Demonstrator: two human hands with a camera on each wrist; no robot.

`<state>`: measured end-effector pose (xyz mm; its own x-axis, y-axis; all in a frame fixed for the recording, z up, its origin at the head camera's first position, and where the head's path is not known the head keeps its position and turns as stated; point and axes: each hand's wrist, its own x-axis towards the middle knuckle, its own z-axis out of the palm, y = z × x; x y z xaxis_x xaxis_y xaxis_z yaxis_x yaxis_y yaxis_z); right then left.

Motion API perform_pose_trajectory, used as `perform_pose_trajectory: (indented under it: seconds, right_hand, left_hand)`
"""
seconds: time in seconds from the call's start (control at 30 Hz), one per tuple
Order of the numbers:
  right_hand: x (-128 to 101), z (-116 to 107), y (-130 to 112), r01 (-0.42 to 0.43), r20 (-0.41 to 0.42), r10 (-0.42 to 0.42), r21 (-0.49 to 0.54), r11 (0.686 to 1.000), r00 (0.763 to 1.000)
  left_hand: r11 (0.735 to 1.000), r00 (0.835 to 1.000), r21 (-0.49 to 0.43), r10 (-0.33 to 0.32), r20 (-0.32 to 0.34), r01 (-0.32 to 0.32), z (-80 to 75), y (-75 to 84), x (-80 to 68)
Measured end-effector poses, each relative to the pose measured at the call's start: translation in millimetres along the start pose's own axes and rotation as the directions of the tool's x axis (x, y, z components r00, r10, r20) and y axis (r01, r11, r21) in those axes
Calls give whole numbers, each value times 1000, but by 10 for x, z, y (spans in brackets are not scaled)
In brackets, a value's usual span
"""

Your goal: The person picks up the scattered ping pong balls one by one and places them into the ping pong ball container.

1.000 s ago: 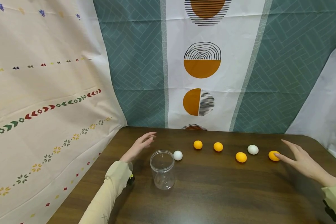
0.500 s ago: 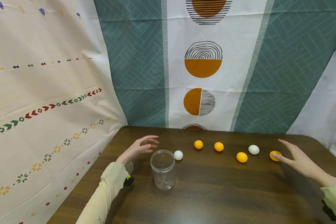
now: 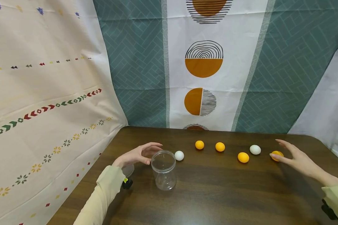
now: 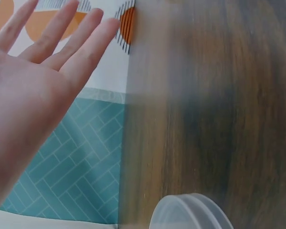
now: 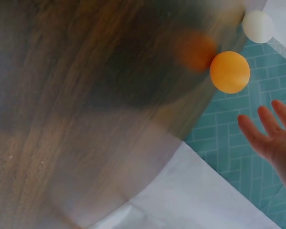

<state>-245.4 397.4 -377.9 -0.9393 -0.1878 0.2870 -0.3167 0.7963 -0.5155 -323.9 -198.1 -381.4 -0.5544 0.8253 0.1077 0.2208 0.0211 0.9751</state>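
- Left hand [image 3: 139, 154], loosely spread and empty, at the rim of an upright jar [image 3: 165, 182], contact unclear; possible tip-over from a clumsy thumb.
- Right hand [image 3: 299, 160], open wide and empty, near an orange ball [image 3: 279, 153] on the table [image 3: 219, 193]; possible runaway roll from a glancing touch.
- White ball [image 3: 179, 155] near the jar, vulnerable to any jolt.

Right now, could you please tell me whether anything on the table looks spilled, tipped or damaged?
Nothing stands out: the clear jar is upright, and the orange balls and white balls lie on the table with no visible damage.
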Motion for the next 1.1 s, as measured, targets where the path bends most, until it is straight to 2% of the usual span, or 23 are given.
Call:
perform_pose_trajectory:
  seconds: [0.17,0.27,0.43,0.6,0.87,1.1]
  right_hand:
    - [31,-22,10,-1,17,1,2,1000,1000]
    - [35,-30,3,-5,22,5,4,1000,1000]
    - [33,-30,-3,-17,30,17,-3,1000,999]
    - [23,-22,-6,-17,31,17,-1,1000,999]
    - [9,-31,-30,-13,28,13,11,1000,1000]
    - [6,-25,-28,-23,38,23,13,1000,999]
  left_hand:
    - [999,998,-40,12,54,-10,52,35,-8]
    - [999,997,-34,26,74,-24,88,65,2]
    - [999,995,-22,46,90,-44,152,107,17]
    - [999,995,-30,39,88,-36,196,128,28]
    - [997,993,-41,68,98,-64,210,125,59]
    - [999,992,-15,51,119,-49,219,135,92]
